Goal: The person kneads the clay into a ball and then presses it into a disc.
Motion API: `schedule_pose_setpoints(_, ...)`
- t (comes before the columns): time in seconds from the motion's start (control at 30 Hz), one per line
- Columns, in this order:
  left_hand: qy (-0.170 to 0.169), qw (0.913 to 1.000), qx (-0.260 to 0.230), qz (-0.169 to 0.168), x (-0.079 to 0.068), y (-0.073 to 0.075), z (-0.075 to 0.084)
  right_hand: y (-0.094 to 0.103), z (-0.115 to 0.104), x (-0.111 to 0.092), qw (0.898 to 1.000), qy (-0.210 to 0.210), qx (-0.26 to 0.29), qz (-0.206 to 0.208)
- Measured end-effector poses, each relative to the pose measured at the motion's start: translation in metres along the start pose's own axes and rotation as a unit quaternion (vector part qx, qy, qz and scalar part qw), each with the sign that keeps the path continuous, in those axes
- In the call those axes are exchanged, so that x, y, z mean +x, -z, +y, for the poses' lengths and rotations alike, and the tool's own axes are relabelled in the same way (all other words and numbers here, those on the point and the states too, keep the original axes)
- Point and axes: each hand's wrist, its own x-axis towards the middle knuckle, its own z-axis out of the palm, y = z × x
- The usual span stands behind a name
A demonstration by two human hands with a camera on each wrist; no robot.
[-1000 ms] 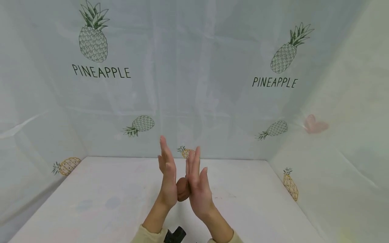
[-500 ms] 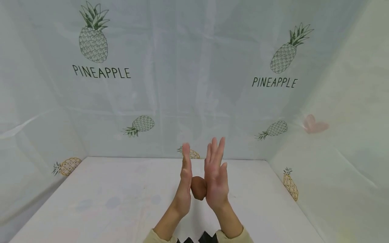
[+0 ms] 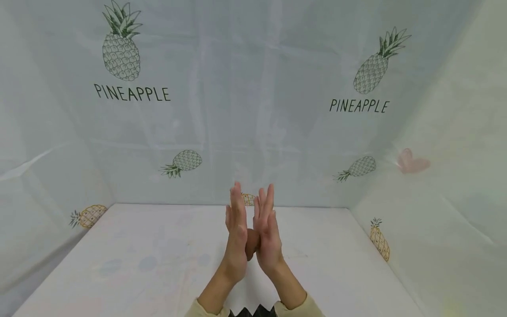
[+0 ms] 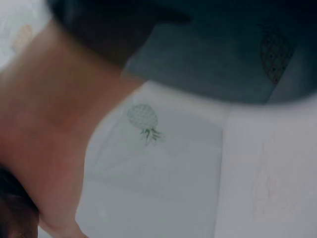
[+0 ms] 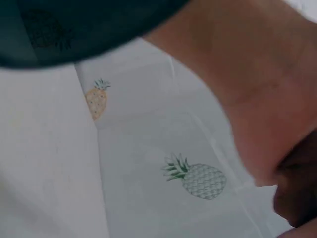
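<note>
Between the two palms sits a smooth brown lump of what looks like modelling clay point(image 3: 252, 243), held above the white table. My left hand point(image 3: 236, 242) presses it from the left, fingers straight and pointing up. From the other side the right palm point(image 3: 268, 246) bears on it, that hand's fingers also extended upward. Part of the lump is hidden behind the left palm. In the left wrist view the dark clay point(image 4: 19, 215) shows at the lower left corner beside the hand. The right wrist view has it at the lower right edge, dark and partly cut off.
A white tabletop point(image 3: 158, 251) with faint stains lies below the hands. Pale sheeting point(image 3: 253, 110) printed with pineapples stands behind it and along both sides. Dark wrist gear point(image 3: 253, 311) shows between the beige sleeves at the bottom.
Both hands and the clay shifted right, then a little back left. The palms slide against each other, and the lump has turned and its outline has changed between them.
</note>
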Motion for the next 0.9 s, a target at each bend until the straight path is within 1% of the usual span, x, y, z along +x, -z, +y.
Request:
schedule_pose_setpoints(0.07, 0.029, 0.9994, -0.021, 0.003, 0.002, 0.008, -0.003, -0.004, -0.002, -0.001, 0.999, -0.029, 0.009, -0.023)
schedule_pose_setpoints(0.17, 0.062, 0.9968, -0.05, 0.01, 0.004, 0.017, -0.006, -0.007, -0.008, -0.003, 0.997, -0.062, 0.004, -0.056)
schedule_pose_setpoints(0.23, 0.073, 0.9959, -0.053, 0.012, 0.005, 0.021, -0.006, -0.008, -0.013, -0.003, 0.995, -0.067, 0.0, -0.07)
schedule_pose_setpoints(0.27, 0.074, 0.9957, -0.055, 0.011, 0.005, 0.022, -0.007, -0.008, -0.016, -0.003, 0.995, -0.063, 0.0, -0.073)
schedule_pose_setpoints(0.33, 0.081, 0.9953, -0.053, 0.007, 0.006, 0.022, -0.008, -0.008, -0.021, -0.002, 0.996, -0.046, 0.004, -0.076)
schedule_pose_setpoints(0.47, 0.1, 0.9936, -0.052, -0.003, 0.005, 0.016, -0.011, -0.005, -0.03, -0.002, 0.998, 0.013, 0.008, -0.064)
schedule_pose_setpoints(0.57, 0.119, 0.9902, -0.072, -0.014, 0.003, 0.01, -0.011, 0.002, -0.035, 0.0, 0.997, 0.065, -0.006, -0.052)
schedule_pose_setpoints(0.67, 0.132, 0.9852, -0.103, -0.035, 0.001, 0.002, -0.008, 0.01, -0.037, 0.002, 0.993, 0.111, -0.025, -0.036)
schedule_pose_setpoints(0.73, 0.126, 0.9832, -0.117, -0.061, -0.001, -0.002, -0.005, 0.016, -0.037, 0.004, 0.99, 0.132, -0.033, -0.023)
schedule_pose_setpoints(0.8, 0.111, 0.9826, -0.118, -0.091, -0.003, -0.007, -0.001, 0.022, -0.037, 0.005, 0.989, 0.144, -0.035, -0.007)
schedule_pose_setpoints(0.83, 0.1, 0.9831, -0.111, -0.106, -0.004, -0.009, 0.0, 0.025, -0.036, 0.006, 0.989, 0.147, -0.034, 0.001)
schedule_pose_setpoints(0.9, 0.063, 0.9863, -0.083, -0.128, -0.005, -0.012, 0.004, 0.029, -0.034, 0.006, 0.988, 0.149, -0.027, 0.013)
